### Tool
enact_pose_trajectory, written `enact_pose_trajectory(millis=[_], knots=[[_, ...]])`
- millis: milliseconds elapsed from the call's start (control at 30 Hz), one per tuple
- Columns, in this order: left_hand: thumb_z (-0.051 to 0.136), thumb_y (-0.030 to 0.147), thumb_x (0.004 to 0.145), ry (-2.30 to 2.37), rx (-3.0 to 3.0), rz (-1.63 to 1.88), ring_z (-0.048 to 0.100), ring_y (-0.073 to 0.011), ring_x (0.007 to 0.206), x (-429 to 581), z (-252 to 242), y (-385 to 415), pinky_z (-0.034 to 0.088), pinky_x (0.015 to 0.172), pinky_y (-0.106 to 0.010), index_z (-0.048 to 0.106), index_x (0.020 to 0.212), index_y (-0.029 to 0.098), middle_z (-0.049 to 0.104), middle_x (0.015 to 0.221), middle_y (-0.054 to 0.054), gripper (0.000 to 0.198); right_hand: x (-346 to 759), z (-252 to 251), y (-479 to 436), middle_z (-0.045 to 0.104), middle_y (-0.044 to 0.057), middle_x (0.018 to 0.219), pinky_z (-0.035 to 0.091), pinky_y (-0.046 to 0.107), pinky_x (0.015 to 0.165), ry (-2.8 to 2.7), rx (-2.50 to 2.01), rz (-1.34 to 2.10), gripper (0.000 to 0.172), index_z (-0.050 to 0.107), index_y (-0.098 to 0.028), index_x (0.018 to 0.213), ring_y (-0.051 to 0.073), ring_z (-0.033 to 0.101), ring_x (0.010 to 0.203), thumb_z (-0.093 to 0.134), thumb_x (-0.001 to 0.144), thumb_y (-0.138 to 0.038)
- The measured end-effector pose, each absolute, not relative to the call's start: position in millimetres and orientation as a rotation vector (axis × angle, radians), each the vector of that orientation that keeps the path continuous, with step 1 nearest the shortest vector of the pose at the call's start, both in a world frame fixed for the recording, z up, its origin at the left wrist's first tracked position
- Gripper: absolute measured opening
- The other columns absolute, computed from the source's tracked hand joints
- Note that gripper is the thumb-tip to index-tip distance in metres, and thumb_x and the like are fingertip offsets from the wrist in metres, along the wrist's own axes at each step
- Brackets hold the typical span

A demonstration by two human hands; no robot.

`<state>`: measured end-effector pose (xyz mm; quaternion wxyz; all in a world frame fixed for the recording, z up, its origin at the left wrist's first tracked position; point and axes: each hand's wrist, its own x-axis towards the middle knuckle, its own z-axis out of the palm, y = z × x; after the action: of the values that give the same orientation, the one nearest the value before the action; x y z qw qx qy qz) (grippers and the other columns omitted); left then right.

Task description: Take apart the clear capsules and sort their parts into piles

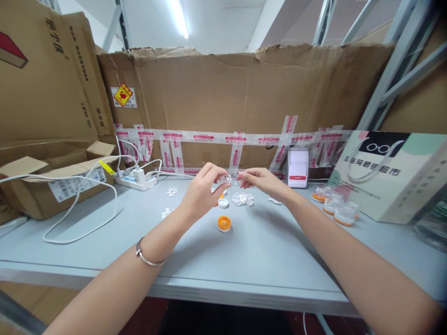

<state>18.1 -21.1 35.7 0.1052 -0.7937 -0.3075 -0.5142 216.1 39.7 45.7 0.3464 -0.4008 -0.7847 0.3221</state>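
My left hand (206,186) is raised just above the table, thumb and fingers closed on a small white openwork piece (228,178). Facing it, my right hand (258,179) has its fingertips pinched together; what they hold, if anything, is too small to tell. Something clear shows between the two hands. Below them lie a white ring-shaped part (223,203) and a cluster of white flower-shaped pieces (243,199). Nearer to me sits an orange round part with a white rim (224,224). An orange part behind the white ring is partly hidden by my left hand.
More white flower-shaped pieces (172,191) lie to the left. Clear-and-orange assemblies (344,215) stand at right, beside a paper bag (377,177). A phone (298,168) leans at the back. A power strip (136,180), loose white cable and open carton (66,186) occupy the left.
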Motion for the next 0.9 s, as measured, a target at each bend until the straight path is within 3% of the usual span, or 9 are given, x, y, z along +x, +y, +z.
enact_pose_trajectory(millis=[100, 233, 333, 433, 600, 767, 900], knots=[[0.06, 0.018, 0.076, -1.006, -2.383, -1.471, 0.051, -0.01, 0.07, 19, 33, -19, 0.045, 0.064, -0.023, 0.053, 0.086, 0.018, 0.052, 0.081, -0.001, 0.013, 198, 48, 19, 0.065, 0.005, 0.076, 0.046, 0.027, 0.073, -1.986, -0.738, 1.072, 0.038, 0.063, -0.014, 0.083, 0.013, 0.06, 0.073, 0.051, 0.078, -0.049], [0.058, 0.02, 0.078, -1.081, -2.458, -1.424, 0.052, -0.0098, 0.067, 20, 30, -16, 0.045, 0.062, -0.023, 0.053, 0.083, 0.018, 0.053, 0.078, 0.0, 0.008, 184, 41, 11, 0.063, 0.001, 0.071, 0.045, 0.025, 0.064, -2.002, -0.753, 1.057, 0.03, 0.061, -0.015, 0.077, 0.012, 0.059, 0.069, 0.062, 0.07, -0.044], [0.063, 0.024, 0.074, -1.108, -2.488, -1.369, 0.053, -0.0109, 0.07, 20, 27, -15, 0.045, 0.064, -0.024, 0.053, 0.086, 0.018, 0.054, 0.083, 0.0, 0.017, 190, 39, 21, 0.063, 0.002, 0.069, 0.045, 0.026, 0.065, -2.034, -0.8, 1.025, 0.028, 0.06, -0.015, 0.076, 0.012, 0.059, 0.068, 0.06, 0.072, -0.043], [0.064, 0.027, 0.073, -1.129, -2.462, -1.337, 0.054, -0.0139, 0.079, 18, 27, -15, 0.046, 0.068, -0.027, 0.053, 0.09, 0.018, 0.056, 0.09, -0.003, 0.023, 212, 43, 41, 0.065, 0.003, 0.072, 0.046, 0.025, 0.066, -2.083, -0.992, 0.812, 0.023, 0.061, -0.015, 0.08, 0.013, 0.059, 0.068, 0.056, 0.075, -0.037], [0.058, 0.029, 0.078, -1.147, -2.441, -1.312, 0.055, -0.0156, 0.082, 16, 28, -15, 0.046, 0.065, -0.027, 0.053, 0.087, 0.018, 0.056, 0.091, -0.005, 0.016, 258, 41, 76, 0.065, 0.003, 0.067, 0.042, 0.021, 0.056, -2.167, -1.609, 0.304, 0.015, 0.061, -0.015, 0.086, 0.012, 0.057, 0.06, 0.05, 0.077, -0.022], [0.056, 0.032, 0.079, -1.15, -2.449, -1.269, 0.055, -0.0158, 0.082, 15, 27, -15, 0.046, 0.066, -0.028, 0.053, 0.086, 0.018, 0.056, 0.09, -0.004, 0.016, 280, 33, 84, 0.063, 0.002, 0.054, 0.041, 0.021, 0.048, -2.194, -1.852, 0.412, 0.01, 0.064, -0.013, 0.076, 0.012, 0.056, 0.05, 0.057, 0.069, -0.015], [0.055, 0.03, 0.08, -1.167, -2.446, -1.26, 0.055, -0.0154, 0.081, 15, 27, -15, 0.045, 0.062, -0.026, 0.053, 0.085, 0.018, 0.057, 0.09, -0.004, 0.014, 283, 30, 83, 0.064, 0.003, 0.054, 0.043, 0.021, 0.048, -2.189, -1.909, 0.474, 0.008, 0.065, -0.014, 0.073, 0.012, 0.058, 0.049, 0.059, 0.069, -0.018]])
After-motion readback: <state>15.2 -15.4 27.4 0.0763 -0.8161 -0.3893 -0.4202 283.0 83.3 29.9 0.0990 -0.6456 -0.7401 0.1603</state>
